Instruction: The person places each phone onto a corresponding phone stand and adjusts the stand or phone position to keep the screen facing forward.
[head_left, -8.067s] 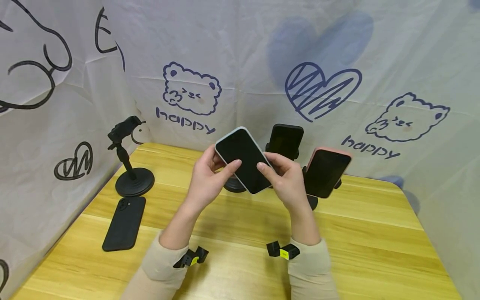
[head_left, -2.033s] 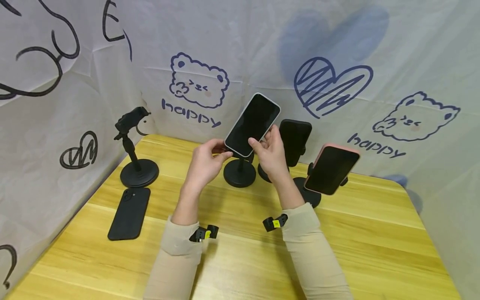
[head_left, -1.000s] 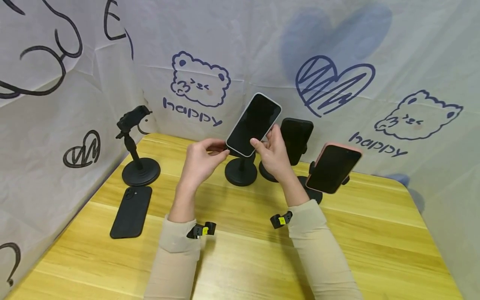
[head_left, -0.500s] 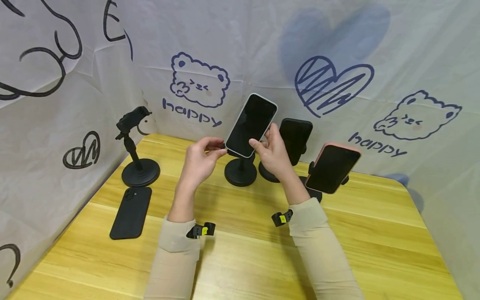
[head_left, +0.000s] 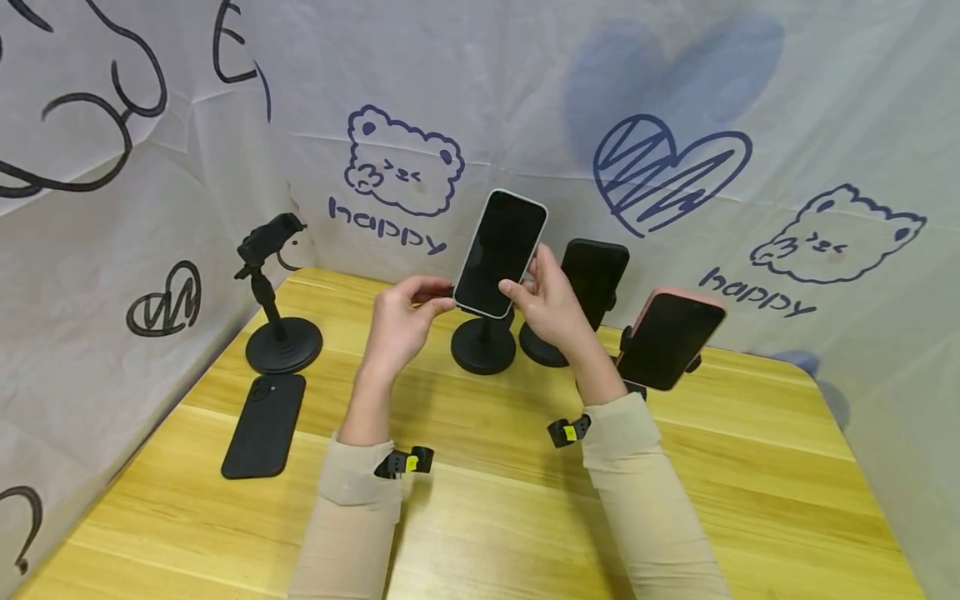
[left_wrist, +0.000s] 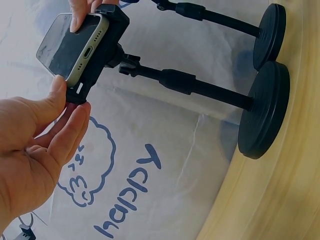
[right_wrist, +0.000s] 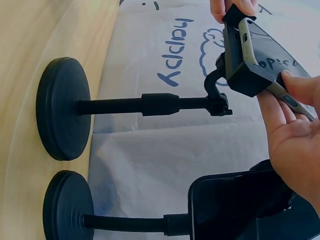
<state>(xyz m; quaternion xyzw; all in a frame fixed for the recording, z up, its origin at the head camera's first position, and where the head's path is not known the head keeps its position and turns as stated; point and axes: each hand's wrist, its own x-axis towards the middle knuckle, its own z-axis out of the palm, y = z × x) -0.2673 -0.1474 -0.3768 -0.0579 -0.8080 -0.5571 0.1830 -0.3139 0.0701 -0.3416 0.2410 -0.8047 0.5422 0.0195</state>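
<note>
A white-edged smartphone [head_left: 501, 250] leans in the clamp [left_wrist: 117, 22] of a black phone stand [head_left: 483, 348], its dark screen facing me. My right hand [head_left: 553, 302] grips the phone's right side, thumb on the screen and fingers behind. At the lower left, my left hand [head_left: 401, 323] pinches the end of the clamp between thumb and fingers. The left wrist view shows that thumb [left_wrist: 57, 92] right at the phone's bottom corner. In the right wrist view, the clamp [right_wrist: 246, 75] spans the phone's width, and its bent neck joins the upright pole [right_wrist: 160, 104].
Right of my hands, one stand holds a black phone [head_left: 596, 279] and another a pink-edged phone [head_left: 671, 340]. At the left, a further stand [head_left: 277, 337] has no phone; a black phone [head_left: 264, 427] lies face down before it. A printed cloth [head_left: 510, 100] hangs behind the table.
Eight seconds ago both hands held the phone in the air; now it sits in the clamp, left hand on the clamp's end. Over the last second its top has swung left, more upright.
</note>
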